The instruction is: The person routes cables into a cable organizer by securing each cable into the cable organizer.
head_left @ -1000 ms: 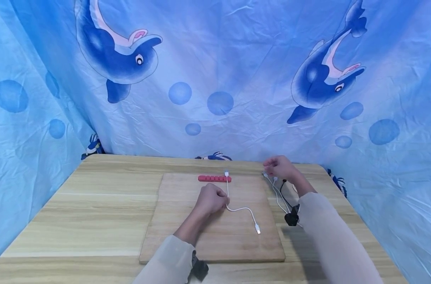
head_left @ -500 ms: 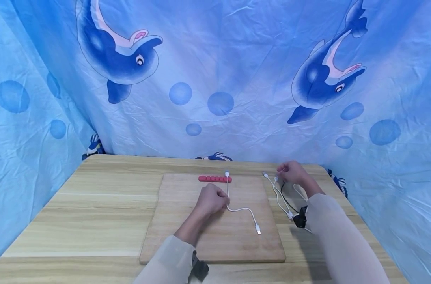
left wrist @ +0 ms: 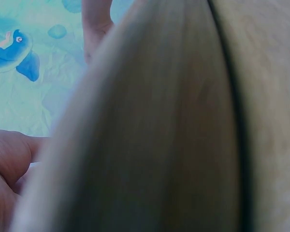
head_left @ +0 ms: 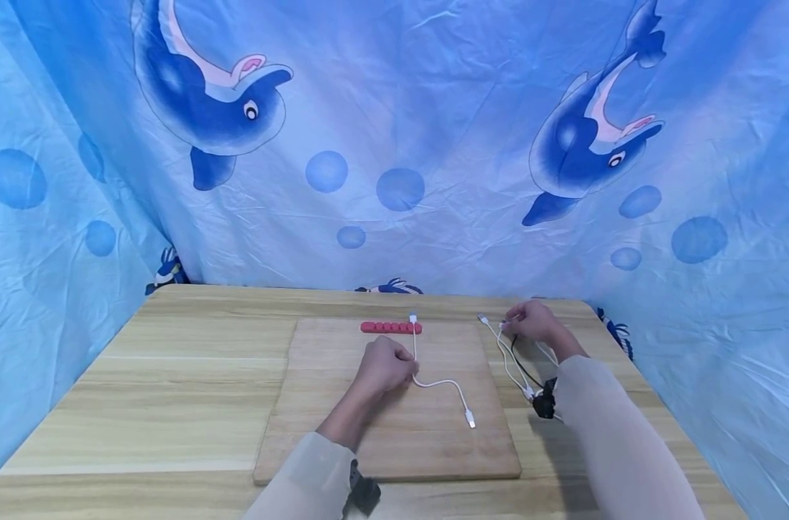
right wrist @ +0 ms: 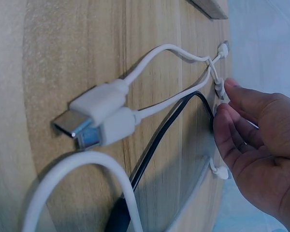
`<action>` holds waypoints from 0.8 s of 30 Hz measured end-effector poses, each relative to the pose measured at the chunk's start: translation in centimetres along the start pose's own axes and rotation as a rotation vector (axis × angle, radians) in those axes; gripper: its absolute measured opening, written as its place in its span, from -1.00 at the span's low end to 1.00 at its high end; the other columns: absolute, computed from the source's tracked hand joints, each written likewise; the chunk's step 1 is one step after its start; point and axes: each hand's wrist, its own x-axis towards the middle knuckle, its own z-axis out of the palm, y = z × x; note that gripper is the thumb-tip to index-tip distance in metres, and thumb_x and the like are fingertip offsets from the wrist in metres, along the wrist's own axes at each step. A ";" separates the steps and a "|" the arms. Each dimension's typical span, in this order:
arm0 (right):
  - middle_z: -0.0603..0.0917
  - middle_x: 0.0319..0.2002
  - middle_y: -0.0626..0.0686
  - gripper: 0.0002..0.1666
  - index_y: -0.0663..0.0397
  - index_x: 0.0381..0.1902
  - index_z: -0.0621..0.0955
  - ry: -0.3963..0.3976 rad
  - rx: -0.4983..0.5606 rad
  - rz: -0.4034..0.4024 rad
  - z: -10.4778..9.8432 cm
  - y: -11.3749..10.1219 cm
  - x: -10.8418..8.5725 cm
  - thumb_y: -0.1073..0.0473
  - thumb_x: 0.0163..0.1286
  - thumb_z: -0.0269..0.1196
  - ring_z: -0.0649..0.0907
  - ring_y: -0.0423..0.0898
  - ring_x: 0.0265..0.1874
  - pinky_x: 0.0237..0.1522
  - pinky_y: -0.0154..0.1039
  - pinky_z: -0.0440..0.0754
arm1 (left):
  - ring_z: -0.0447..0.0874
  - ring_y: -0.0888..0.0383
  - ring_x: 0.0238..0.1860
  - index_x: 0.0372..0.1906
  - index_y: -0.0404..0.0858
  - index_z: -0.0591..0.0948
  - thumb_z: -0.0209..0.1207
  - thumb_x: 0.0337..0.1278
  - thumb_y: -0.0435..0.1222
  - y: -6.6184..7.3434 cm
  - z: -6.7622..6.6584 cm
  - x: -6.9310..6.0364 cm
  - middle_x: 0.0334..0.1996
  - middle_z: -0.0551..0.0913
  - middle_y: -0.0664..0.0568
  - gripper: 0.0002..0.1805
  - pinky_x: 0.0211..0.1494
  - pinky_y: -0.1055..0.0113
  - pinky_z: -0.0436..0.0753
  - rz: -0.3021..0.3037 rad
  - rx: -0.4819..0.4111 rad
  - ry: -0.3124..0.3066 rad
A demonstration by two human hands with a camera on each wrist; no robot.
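A white USB cable (head_left: 441,382) lies on the wooden board (head_left: 342,433), its upper plug resting across the right end of a red cable clip strip (head_left: 388,327). My left hand (head_left: 385,366) pinches that cable between thumb and fingers partway along; in the left wrist view only part of the hand (left wrist: 9,164) shows at the edge. Right of the board, my right hand (head_left: 533,321) has its thumb and fingertips around the plug end of another white USB cable (right wrist: 219,87). The right wrist view shows its fingers (right wrist: 251,104) curled in beside that plug.
More cables lie at the table's right: white ones with metal-tipped plugs (right wrist: 99,104), a black cable (right wrist: 157,140) and a looped white cable (right wrist: 87,157). A patterned blue curtain (head_left: 368,130) hangs behind the table (head_left: 141,404).
My right hand first moved right from the back-left plug, then came slightly left and down onto the neighbouring white plug. My left hand keeps its place on the cable.
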 end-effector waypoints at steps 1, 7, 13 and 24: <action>0.73 -0.16 0.29 -0.52 0.52 0.09 0.59 0.004 -0.010 -0.002 0.1 0.0 0.1 0.20 0.39 0.36 0.72 0.03 -0.26 -0.13 -0.09 0.69 | 0.56 0.16 -0.59 -0.45 -0.26 0.78 0.39 0.14 -0.42 0.0 0.0 0.0 -0.69 0.64 0.01 -0.91 -0.54 0.41 0.45 -0.001 0.000 0.001; 0.73 -0.14 0.30 -0.54 0.50 0.03 0.63 0.008 -0.049 -0.038 0.4 0.2 0.3 0.20 0.34 0.40 0.68 0.14 -0.14 -0.05 0.01 0.66 | 0.58 0.16 -0.57 -0.44 -0.26 0.78 0.40 0.14 -0.42 0.0 -0.1 0.0 -0.67 0.64 0.02 -0.92 -0.51 0.41 0.48 -0.017 0.001 0.002; 0.74 -0.15 0.27 -0.56 0.47 0.04 0.65 0.005 -0.051 -0.059 0.5 0.3 0.4 0.22 0.33 0.40 0.69 0.13 -0.15 -0.04 -0.02 0.64 | 0.59 0.18 -0.59 -0.44 -0.27 0.78 0.40 0.14 -0.43 0.1 -0.2 0.0 -0.65 0.65 0.01 -0.92 -0.52 0.43 0.48 -0.023 -0.010 -0.001; 0.75 -0.13 0.26 -0.58 0.42 0.09 0.65 -0.029 -0.010 -0.031 0.4 0.1 0.1 0.25 0.36 0.35 0.69 0.14 -0.09 0.00 -0.04 0.63 | 0.60 0.20 -0.62 -0.44 -0.27 0.78 0.40 0.14 -0.43 0.2 -0.1 0.0 -0.63 0.65 0.01 -0.92 -0.54 0.44 0.49 -0.026 -0.022 -0.007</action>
